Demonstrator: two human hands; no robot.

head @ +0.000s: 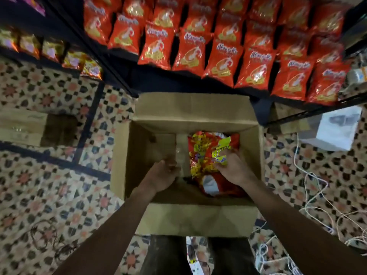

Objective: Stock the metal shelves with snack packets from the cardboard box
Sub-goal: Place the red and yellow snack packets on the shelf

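Right hand (232,170) holds red-yellow snack packet (204,153), lettering blurred, in cardboard box (195,218).

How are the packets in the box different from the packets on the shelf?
The packets in the box are red with yellow patches; the packets on the shelf are orange-red with a pale picture. Those in the box lie in a crumpled heap; those on the shelf stand in tidy rows. The right hand grips the box ones; no hand touches the shelf ones. Both are shiny snack packets.
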